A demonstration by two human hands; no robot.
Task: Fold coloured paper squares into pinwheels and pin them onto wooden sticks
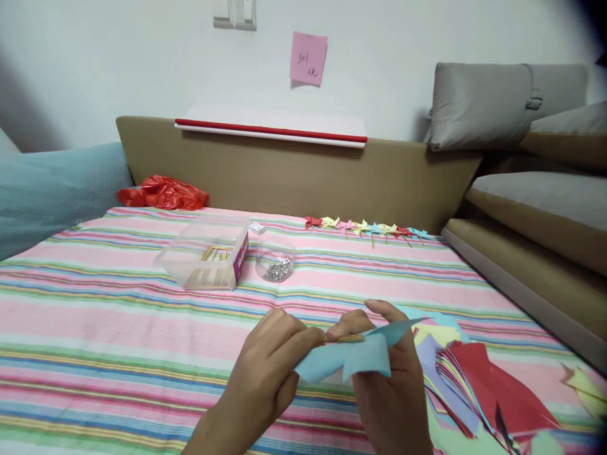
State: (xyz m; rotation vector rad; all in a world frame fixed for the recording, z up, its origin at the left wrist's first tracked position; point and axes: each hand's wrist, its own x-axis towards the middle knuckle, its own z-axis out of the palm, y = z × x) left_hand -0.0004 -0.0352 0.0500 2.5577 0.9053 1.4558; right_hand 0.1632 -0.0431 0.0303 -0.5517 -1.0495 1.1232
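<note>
Both my hands meet low in the middle of the view over a striped cloth. My left hand [270,366] pinches a thin wooden stick [344,339] at its left end. My right hand [393,385] holds a folded light blue paper piece [346,360], with thumb and forefinger pressed on the stick and the paper. The paper's points stick out to the right and downward. A stack of coloured paper squares [478,385] lies just right of my right hand.
On the pink striped cloth [95,316] stand a clear plastic box [208,253] with wooden sticks and a small clear cup of metal pins [275,260]. A row of finished paper pinwheels [365,229] lies farther back. A red plastic bag [164,193] sits at the back left, sofa cushions [540,208] on the right.
</note>
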